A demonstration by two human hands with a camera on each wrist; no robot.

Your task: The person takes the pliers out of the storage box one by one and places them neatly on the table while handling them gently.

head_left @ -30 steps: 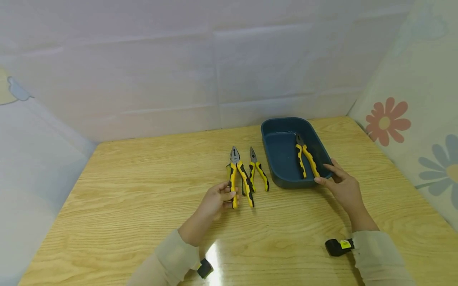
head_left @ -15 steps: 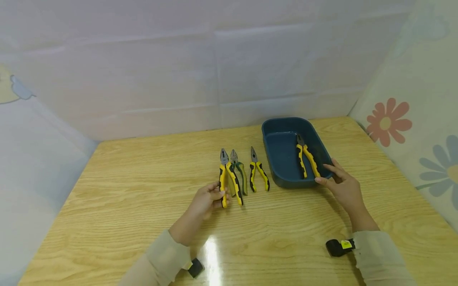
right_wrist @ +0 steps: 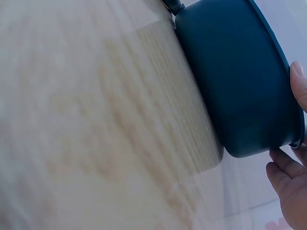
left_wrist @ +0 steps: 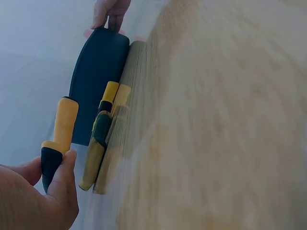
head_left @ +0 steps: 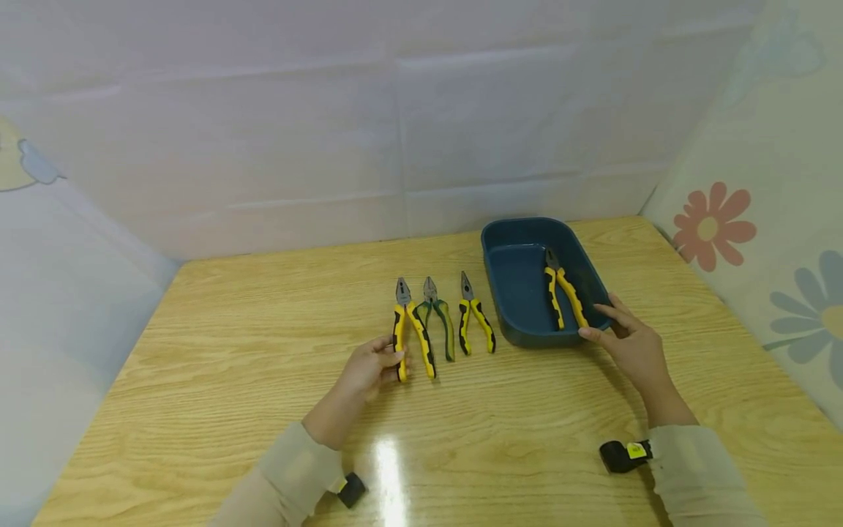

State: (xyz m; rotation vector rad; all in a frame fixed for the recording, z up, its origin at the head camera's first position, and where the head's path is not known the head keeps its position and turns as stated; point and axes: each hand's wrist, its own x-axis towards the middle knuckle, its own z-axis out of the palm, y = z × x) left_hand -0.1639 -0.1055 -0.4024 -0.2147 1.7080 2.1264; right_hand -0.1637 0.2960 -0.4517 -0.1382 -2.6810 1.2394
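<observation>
On the wood-grain table (head_left: 217, 410), the right hand (head_left: 635, 355) grips the blue tub (head_left: 536, 339) by its near-right corner, likely steadying it; yellow-black pliers (head_left: 570, 294) lie inside. The left hand (head_left: 365, 372) pinches combination pliers (head_left: 416, 320) by one handle — leaving the other splayed — beside green-handled pliers (head_left: 443, 315) and long-nose pliers (head_left: 467, 296).

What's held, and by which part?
The left grip holds the leftmost pliers by their left handle; the right grip, the tray by its near-right corner.
</observation>
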